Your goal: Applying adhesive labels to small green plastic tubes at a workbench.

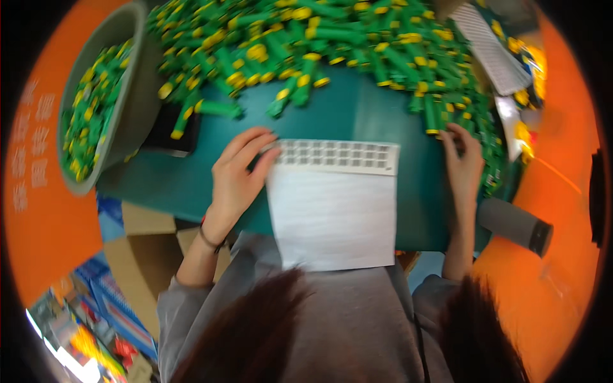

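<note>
Dark hair (252, 329) foremost; white sheet (338, 217), grey-gridded strip (335, 156); left fingers (246, 139) pinching strip corner; right fingers (465, 135) parted near green tube (431, 116).

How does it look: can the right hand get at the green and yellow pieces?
Probably yes: the right hand is right beside the nearest green and yellow pieces, and nothing visible blocks its way.
</note>
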Available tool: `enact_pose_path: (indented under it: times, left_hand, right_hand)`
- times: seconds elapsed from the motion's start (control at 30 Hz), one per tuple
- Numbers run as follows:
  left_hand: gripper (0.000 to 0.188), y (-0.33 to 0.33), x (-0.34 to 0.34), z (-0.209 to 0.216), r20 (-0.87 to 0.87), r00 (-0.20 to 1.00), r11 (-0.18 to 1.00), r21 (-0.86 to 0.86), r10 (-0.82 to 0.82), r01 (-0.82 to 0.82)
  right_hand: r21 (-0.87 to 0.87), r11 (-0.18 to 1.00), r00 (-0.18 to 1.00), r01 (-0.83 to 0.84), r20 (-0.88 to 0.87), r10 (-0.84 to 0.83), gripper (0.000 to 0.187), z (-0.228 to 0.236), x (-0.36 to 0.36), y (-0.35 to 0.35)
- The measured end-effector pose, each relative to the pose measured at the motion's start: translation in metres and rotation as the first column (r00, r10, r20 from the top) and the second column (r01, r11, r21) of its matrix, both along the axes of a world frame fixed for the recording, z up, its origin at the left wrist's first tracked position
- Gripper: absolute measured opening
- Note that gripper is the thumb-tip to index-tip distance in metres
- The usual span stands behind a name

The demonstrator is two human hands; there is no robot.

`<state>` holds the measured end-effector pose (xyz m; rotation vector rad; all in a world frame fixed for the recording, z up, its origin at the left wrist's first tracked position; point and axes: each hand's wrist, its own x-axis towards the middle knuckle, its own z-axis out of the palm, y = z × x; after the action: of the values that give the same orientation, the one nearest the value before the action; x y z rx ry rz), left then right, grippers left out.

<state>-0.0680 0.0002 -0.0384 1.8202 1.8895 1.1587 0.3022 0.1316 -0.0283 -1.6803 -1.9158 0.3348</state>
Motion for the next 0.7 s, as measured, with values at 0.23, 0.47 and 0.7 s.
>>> enact_pose_path:
  times: [0.23, 0.47, 0.7]
  left_hand:
    - [0.013, 0.005, -0.005, 0.002, 0.098, 0.995, 1.0, 0.007, -0.023, 0.023]
    - [0.011, 0.003, -0.008, 0.0, 0.009, 0.998, 0.996, 0.051, -0.069, 0.069]
    - [0.01, 0.011, -0.015, 0.006, -0.027, 0.991, 0.99, -0.059, -0.133, 0.131]
  right_hand:
    - [0.05, 0.993, 0.994, -0.108, 0.018, 0.107, 0.024, -0.008, 0.003, 0.0]
    - [-0.191, 0.836, 0.536, -0.515, -0.833, 0.14, 0.031, 0.028, -0.074, -0.053]
    - [-0.209, 0.599, 0.449, -0.773, -0.847, 0.285, 0.038, -0.015, -0.13, -0.068]
